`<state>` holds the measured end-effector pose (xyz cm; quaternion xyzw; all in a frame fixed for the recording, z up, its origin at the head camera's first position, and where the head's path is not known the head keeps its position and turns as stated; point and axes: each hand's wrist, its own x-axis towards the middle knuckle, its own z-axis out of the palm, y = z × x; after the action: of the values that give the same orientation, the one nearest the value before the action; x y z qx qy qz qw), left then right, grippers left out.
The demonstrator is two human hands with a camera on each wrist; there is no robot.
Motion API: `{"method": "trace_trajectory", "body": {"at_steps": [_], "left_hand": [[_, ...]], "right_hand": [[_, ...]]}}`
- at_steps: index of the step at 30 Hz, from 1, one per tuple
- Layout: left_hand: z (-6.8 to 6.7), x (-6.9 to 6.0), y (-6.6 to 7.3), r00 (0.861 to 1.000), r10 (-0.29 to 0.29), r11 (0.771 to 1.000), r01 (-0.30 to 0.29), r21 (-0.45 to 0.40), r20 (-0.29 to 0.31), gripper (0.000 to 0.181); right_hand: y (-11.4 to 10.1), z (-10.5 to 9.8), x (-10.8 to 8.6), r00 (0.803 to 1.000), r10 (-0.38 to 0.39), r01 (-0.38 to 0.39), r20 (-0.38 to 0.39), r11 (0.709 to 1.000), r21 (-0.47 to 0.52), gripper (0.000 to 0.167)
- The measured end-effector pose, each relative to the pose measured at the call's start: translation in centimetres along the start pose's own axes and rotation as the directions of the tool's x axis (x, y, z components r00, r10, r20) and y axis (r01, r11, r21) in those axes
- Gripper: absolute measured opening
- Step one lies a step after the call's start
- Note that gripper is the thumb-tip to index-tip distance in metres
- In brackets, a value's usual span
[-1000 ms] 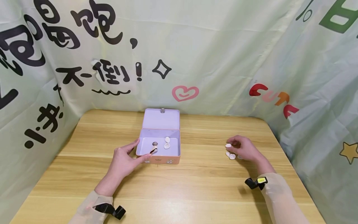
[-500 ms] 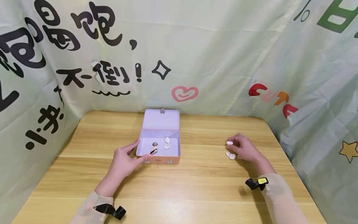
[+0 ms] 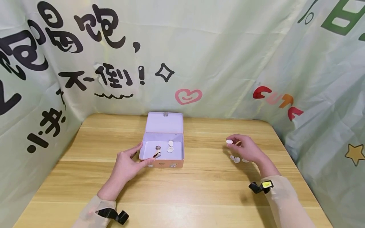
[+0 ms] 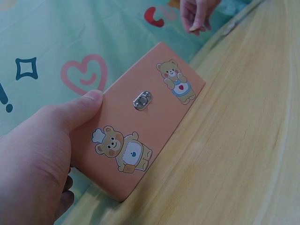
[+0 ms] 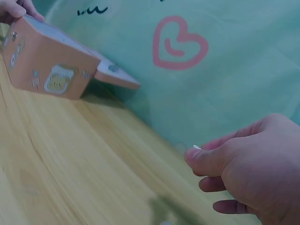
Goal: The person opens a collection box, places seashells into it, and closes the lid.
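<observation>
A tin box (image 3: 161, 163), orange outside and lilac inside, stands on the table with its lid (image 3: 164, 123) up. My left hand (image 3: 127, 163) grips its left front corner, thumb at the front rim and fingers along the left side. Inside lie a pair of white seashells (image 3: 170, 149) and some darker shells (image 3: 157, 155). To the right, my right hand (image 3: 248, 148) pinches a white seashell (image 3: 229, 142) between thumb and fingers, raised off the table. Below that hand rest several white shells (image 3: 237, 160). The right wrist view shows only a sliver of the pinched shell (image 5: 197, 147).
The wooden table (image 3: 182, 196) has a printed cloth (image 3: 228, 57) hanging behind it and along both sides. The raised lid leans back close to the cloth. Bear pictures (image 4: 124, 149) decorate the box's front.
My right hand has lifted the white seashell and moved slightly left and away from the shells on the table. My left hand keeps its grip on the box.
</observation>
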<state>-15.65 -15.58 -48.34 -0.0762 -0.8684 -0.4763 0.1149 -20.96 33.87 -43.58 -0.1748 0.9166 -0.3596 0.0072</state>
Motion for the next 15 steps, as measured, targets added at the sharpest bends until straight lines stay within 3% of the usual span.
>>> {"method": "trace_trajectory", "body": {"at_steps": [15], "left_hand": [[0.0,-0.1,0.2,1.000,-0.005,1.000,0.005,-0.007,0.006,0.086]], "right_hand": [[-3.9,1.1,2.0,0.996,-0.080,0.079,0.034,0.997,0.023,0.024]]}}
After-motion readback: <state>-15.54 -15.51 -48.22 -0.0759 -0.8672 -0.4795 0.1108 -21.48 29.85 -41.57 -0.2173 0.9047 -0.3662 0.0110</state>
